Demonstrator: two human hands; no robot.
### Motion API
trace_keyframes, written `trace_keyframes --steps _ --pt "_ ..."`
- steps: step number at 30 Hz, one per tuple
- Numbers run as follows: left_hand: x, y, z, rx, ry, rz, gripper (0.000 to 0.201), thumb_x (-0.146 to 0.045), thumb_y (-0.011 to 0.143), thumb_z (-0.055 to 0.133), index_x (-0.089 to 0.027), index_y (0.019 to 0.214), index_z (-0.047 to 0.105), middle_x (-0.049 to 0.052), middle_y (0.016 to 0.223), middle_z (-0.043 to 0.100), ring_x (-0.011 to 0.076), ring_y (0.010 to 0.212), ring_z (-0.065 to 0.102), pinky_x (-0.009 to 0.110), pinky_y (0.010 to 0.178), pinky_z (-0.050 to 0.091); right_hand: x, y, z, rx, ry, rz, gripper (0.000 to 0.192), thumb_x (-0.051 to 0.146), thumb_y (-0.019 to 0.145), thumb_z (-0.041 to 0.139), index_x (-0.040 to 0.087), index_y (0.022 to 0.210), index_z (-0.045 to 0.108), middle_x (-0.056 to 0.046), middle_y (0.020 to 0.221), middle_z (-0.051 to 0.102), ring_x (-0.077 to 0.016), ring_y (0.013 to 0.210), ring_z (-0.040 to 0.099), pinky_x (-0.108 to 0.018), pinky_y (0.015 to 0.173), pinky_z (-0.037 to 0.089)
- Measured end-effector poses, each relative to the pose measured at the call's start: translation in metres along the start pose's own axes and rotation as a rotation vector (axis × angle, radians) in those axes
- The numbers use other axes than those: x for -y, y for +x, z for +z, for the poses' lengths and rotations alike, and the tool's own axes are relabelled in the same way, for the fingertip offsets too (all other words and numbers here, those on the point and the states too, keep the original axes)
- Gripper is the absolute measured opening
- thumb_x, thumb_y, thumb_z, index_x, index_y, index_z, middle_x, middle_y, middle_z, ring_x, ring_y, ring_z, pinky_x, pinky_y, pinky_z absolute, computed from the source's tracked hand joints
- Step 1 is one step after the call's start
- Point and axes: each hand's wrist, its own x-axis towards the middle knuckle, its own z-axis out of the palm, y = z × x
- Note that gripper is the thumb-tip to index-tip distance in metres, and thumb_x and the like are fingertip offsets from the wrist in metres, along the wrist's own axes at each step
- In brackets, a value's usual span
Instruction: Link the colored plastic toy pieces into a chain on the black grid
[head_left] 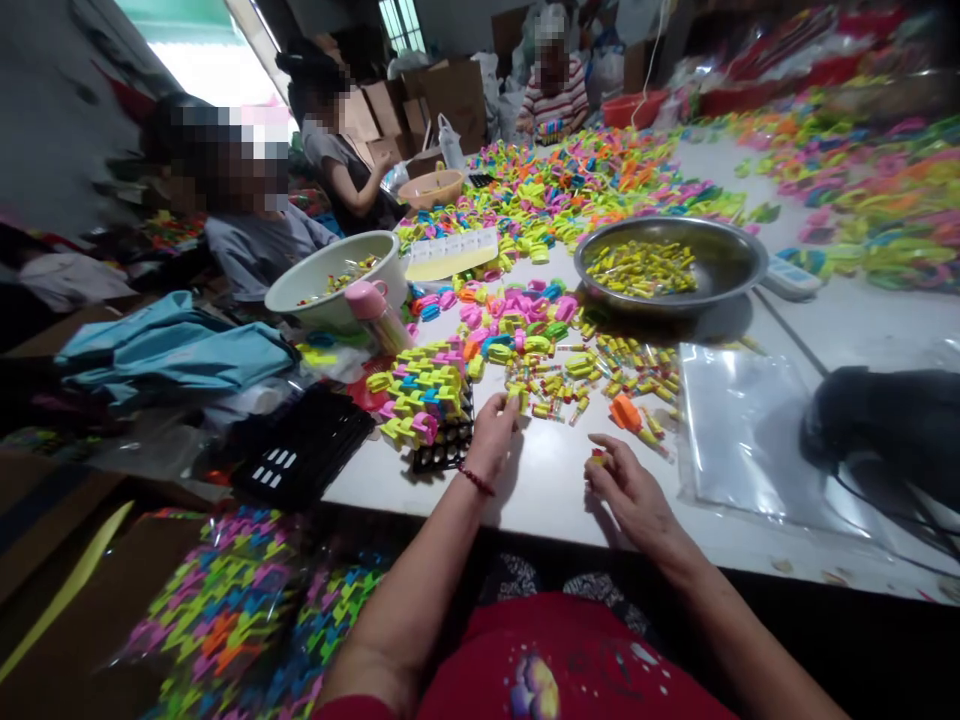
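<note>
My left hand (496,432), with a red bead bracelet at the wrist, pinches a small yellow-green plastic piece (517,399) over the white table. To its right, my right hand (628,488) holds a small tube with a red and yellow end (598,456) between thumb and fingers; most of it is hidden. Beyond both hands lie several loose yellow tubes (551,385) with red ends. An orange plastic piece (624,411) rests among them. Left of my left hand, a black tray (442,457) with holes carries rows of coloured plastic pieces (424,390).
A metal basin (675,300) of yellow tubes stands behind the loose ones. Clear plastic bags (739,440) lie at right beside a black object (885,430). Black trays (300,450), a pink-capped bottle (375,310) and a pale tub (337,260) are at left. Several people sit around the table.
</note>
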Motion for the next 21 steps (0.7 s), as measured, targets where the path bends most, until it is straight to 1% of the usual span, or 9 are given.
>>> trace_keyframes --steps 2,4,6,8,10,12,14,18,21 --pt "-0.001 -0.03 0.001 0.136 -0.241 -0.112 0.031 -0.048 0.085 0.061 -0.017 0.087 0.055 -0.003 0.074 0.05 0.007 0.056 0.04 0.019 0.054 0.032 0.006 0.0 0.001 0.016 -0.082 -0.056 0.042 0.049 0.093 0.053 0.019 0.123 0.056 -0.006 0.091 0.066 -0.0183 0.08 0.064 -0.033 0.075 0.056" --pt "-0.004 -0.055 0.0 0.226 -0.381 -0.178 0.033 -0.047 0.081 0.068 -0.017 0.085 0.056 -0.003 0.075 0.051 0.0055 0.056 0.039 0.019 0.054 0.031 0.013 -0.001 0.001 0.048 -0.145 -0.128 0.037 0.045 0.094 0.052 0.02 0.118 0.063 -0.008 0.102 0.067 -0.0196 0.09 0.064 -0.033 0.083 0.053" --pt "-0.009 -0.075 -0.001 0.287 -0.427 -0.2 0.033 -0.046 0.08 0.069 -0.017 0.085 0.056 -0.002 0.078 0.054 0.0061 0.061 0.042 0.019 0.059 0.034 0.021 -0.004 0.001 0.07 -0.163 -0.175 0.037 0.042 0.096 0.05 0.021 0.122 0.064 -0.008 0.108 0.067 -0.0198 0.096 0.063 -0.034 0.088 0.051" --pt "-0.014 -0.088 -0.004 0.343 -0.409 -0.202 0.033 -0.048 0.082 0.068 -0.016 0.084 0.057 -0.001 0.079 0.056 0.007 0.063 0.044 0.02 0.061 0.035 0.027 -0.007 0.0 0.08 -0.148 -0.165 0.038 0.041 0.096 0.05 0.021 0.125 0.062 -0.008 0.109 0.068 -0.0192 0.095 0.064 -0.033 0.088 0.051" --pt "-0.019 -0.096 -0.006 0.414 -0.371 -0.207 0.034 -0.049 0.084 0.065 -0.016 0.083 0.058 -0.001 0.075 0.054 0.0075 0.063 0.044 0.021 0.061 0.035 0.032 -0.01 -0.002 0.087 -0.141 -0.15 0.036 0.04 0.096 0.051 0.02 0.122 0.064 -0.008 0.111 0.068 -0.0191 0.096 0.064 -0.032 0.088 0.051" --pt "-0.023 -0.101 -0.008 0.48 -0.349 -0.207 0.037 -0.051 0.085 0.063 -0.015 0.08 0.056 -0.001 0.07 0.051 0.0082 0.064 0.045 0.021 0.061 0.034 0.035 -0.012 -0.004 0.12 -0.158 -0.168 0.033 0.039 0.096 0.051 0.02 0.117 0.066 -0.008 0.112 0.068 -0.0192 0.098 0.063 -0.032 0.089 0.05" --pt "-0.026 -0.104 -0.009 0.531 -0.321 -0.202 0.04 -0.052 0.085 0.063 -0.014 0.076 0.054 -0.001 0.068 0.048 0.0087 0.064 0.044 0.021 0.061 0.033 0.038 -0.014 -0.005 0.158 -0.17 -0.185 0.032 0.039 0.096 0.051 0.02 0.117 0.067 -0.008 0.112 0.068 -0.0194 0.099 0.063 -0.032 0.091 0.05" --pt "-0.028 -0.105 -0.01 0.598 -0.246 -0.206 0.044 -0.056 0.083 0.063 -0.013 0.077 0.055 -0.003 0.066 0.045 0.0067 0.059 0.037 0.02 0.056 0.026 0.04 -0.017 -0.007 0.224 -0.166 -0.129 0.033 0.039 0.095 0.052 0.02 0.117 0.067 -0.007 0.109 0.07 -0.02 0.098 0.064 -0.033 0.089 0.051" --pt "-0.027 -0.103 -0.01 0.639 -0.235 -0.225 0.046 -0.058 0.083 0.061 -0.012 0.079 0.056 -0.004 0.064 0.042 0.0059 0.056 0.033 0.02 0.053 0.023 0.039 -0.018 -0.008 0.267 -0.203 -0.159 0.029 0.037 0.096 0.052 0.02 0.112 0.069 -0.006 0.108 0.07 -0.0191 0.098 0.064 -0.03 0.089 0.05"
